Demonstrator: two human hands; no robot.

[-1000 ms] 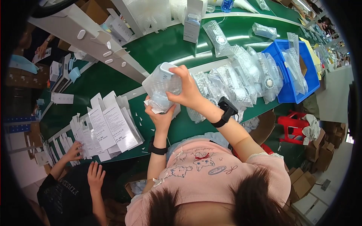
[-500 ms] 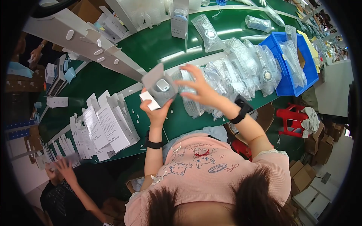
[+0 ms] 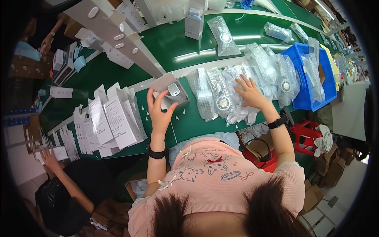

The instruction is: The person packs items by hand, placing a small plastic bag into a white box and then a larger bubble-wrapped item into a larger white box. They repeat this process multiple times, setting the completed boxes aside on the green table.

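An open white carton (image 3: pixel 182 98) stands on the green table in front of me, its lid flap raised at the left. Inside it shows a small white rounded device (image 3: pixel 173 90). My left hand (image 3: pixel 160 114) is at the carton's near left side, fingers and thumb spread apart; whether a fingertip touches the carton I cannot tell. To the right, my right hand (image 3: pixel 252 95) lies with fingers spread on the row of clear bubble-wrap bags (image 3: pixel 203 94). Several of these bags hold pale devices with round dials.
At the left stand folded white cartons (image 3: pixel 114 118), with a co-worker's hand (image 3: pixel 50 160) beyond them. A blue bin (image 3: pixel 312 75) holds more bags at the right. Behind are a tall white box (image 3: pixel 194 25), a lone bubble-wrap bag (image 3: pixel 224 37) and a slanted metal post (image 3: pixel 130 39).
The carton has been lowered from my left hand to the table, and that hand's fingers have opened. My right hand has moved right, away from the carton, onto the bubble-wrap bags.
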